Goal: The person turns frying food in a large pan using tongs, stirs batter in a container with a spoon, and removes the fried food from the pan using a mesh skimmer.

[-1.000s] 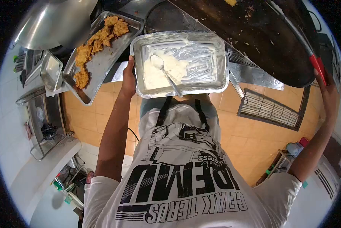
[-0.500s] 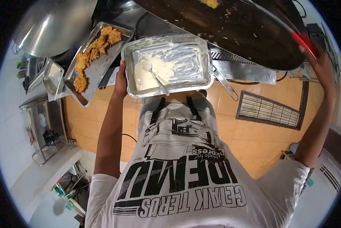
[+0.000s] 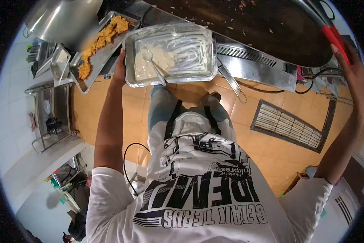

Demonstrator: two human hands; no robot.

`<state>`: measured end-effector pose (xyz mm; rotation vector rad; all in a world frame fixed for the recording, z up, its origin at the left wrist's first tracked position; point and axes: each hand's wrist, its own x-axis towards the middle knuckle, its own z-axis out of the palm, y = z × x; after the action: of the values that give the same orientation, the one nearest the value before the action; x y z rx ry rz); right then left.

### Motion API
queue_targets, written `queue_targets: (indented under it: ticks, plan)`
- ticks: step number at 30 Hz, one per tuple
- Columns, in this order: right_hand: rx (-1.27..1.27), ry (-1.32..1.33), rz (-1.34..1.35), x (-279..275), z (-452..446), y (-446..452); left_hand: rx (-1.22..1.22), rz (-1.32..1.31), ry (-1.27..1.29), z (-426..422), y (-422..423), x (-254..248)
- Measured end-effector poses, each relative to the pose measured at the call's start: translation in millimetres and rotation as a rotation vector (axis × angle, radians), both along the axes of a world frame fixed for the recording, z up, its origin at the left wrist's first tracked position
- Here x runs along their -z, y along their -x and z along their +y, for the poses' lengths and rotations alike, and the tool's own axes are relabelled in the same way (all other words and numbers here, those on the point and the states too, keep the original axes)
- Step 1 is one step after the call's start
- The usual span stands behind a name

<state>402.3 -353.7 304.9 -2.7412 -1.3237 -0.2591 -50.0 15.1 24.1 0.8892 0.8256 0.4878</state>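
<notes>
My left hand (image 3: 119,69) grips the left edge of a rectangular metal tray (image 3: 190,77). Pale, creamy batter (image 3: 143,67) coats its bottom, smeared toward the right side. A metal spoon (image 3: 159,74) lies in the batter, its handle leaning over the near rim. Out to the right, my right hand (image 3: 350,60) is closed around the red handle (image 3: 335,42) of a long metal utensil, whose far end is out of view. This utensil lies over the right side of a large dark pan (image 3: 267,32) with scattered crumbs.
A tray of golden fried pieces (image 3: 105,38) stands at the upper left, beside a smaller metal container (image 3: 61,60). A large shiny metal bowl or lid (image 3: 56,20) is behind them. A handle (image 3: 231,83) juts from the metal counter. A floor grate (image 3: 289,125) lies at right.
The batter tray has shifted slightly up and left in view with my left hand. The yellow food at the pan's top edge is out of view. Both hands keep their grips.
</notes>
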Motion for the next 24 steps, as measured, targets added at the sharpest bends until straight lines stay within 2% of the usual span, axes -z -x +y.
queue_targets:
  ticks: [4,8,11,13,14,16,17,18,19,20,22,24]
  plan:
    - [-0.014,-0.037,0.0,1,-26,-6,-0.016,0.094,-0.023,-8,-8,-16]
    - [-0.088,-0.064,0.013,5,-50,-21,-0.024,0.081,0.04,0,-3,-6]
    - [-0.028,-0.057,-0.01,3,-53,-10,-0.015,0.09,0.027,3,3,-5]
    - [0.067,-0.102,0.008,-8,-51,23,-0.041,0.107,-0.077,6,2,2]
    - [0.106,-0.122,0.03,-14,-56,33,-0.035,0.086,0.015,7,1,1]
    - [0.342,-0.294,0.108,-20,-67,69,0.038,0.026,-0.087,12,5,10]
    - [0.413,-0.371,0.131,-23,-73,87,0.033,0.037,0.026,4,-2,-10]
    - [0.481,-0.454,0.152,-26,-80,106,0.062,-0.031,0.06,14,4,7]
    - [0.514,-0.54,0.166,-22,-85,122,0.054,-0.032,0.01,10,2,1]
    - [0.544,-0.629,0.177,-18,-90,139,0.067,-0.028,0.065,17,4,9]
    - [0.745,-0.74,0.265,6,-112,165,0.082,0.011,0.108,22,10,17]
    - [0.907,-0.73,0.269,52,-144,182,0.055,0.05,0.1,19,6,14]
